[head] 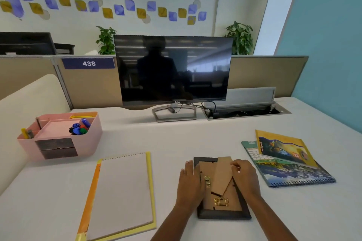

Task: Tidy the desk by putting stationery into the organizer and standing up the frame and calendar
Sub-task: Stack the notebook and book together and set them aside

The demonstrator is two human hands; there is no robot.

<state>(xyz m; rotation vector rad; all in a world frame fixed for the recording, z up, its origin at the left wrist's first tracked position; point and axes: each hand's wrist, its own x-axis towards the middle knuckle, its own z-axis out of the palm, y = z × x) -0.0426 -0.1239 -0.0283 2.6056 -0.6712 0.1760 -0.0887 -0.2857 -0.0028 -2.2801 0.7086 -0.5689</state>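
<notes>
Lying face-down: frame (225, 215), front-centre on the desk (176, 139), brown backing and brass hangers up.
back stand (222, 176): cardboard leg slanted across the backing, upper end near the frame's far edge.
left hand (189, 180): flat, fingers straight, resting on the frame's left edge; grips nothing.
right hand (244, 176): fingers curled onto the back stand's upper right edge, holding it.
calendar (290, 162): lying on the desk just right of the frame, spiral binding nearest, one leaf raised.
organizer (86, 143): pink, far left; pens and small blue and green pieces inside.
pad (121, 191): flat, left of the frame.
</notes>
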